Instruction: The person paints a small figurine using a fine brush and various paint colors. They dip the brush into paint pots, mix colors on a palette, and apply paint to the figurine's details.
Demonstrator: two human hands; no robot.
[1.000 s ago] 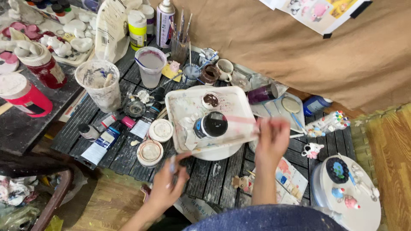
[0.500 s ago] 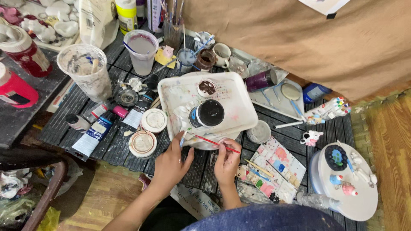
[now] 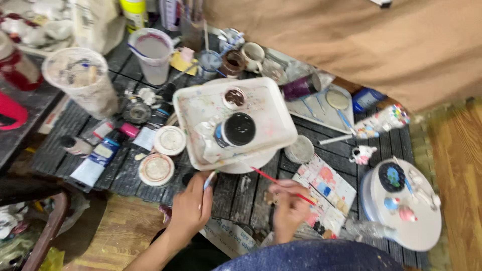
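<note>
My right hand (image 3: 288, 207) pinches a thin red-handled paintbrush (image 3: 275, 180), tip pointing up-left toward the white tray (image 3: 193, 103). It hovers over the dark slatted table (image 3: 241, 193), just in front of the tray. My left hand (image 3: 192, 207) rests at the table's front edge with its fingers curled around a small light-tipped brush (image 3: 210, 178). On the tray stand a black-lidded jar (image 3: 239, 129) and a small cup of brown paint (image 3: 234, 97).
Two round lids (image 3: 169, 140) and paint tubes (image 3: 94, 161) lie left of the tray, with plastic cups (image 3: 85, 80) behind. A colour-swatch sheet (image 3: 329, 189) and a round white decorated piece (image 3: 404, 203) sit to the right. Brown cloth (image 3: 376, 45) covers the back.
My right hand has drawn back from over the black-lidded jar to the table's front edge, still holding the red brush. My left hand has stayed near the front edge.
</note>
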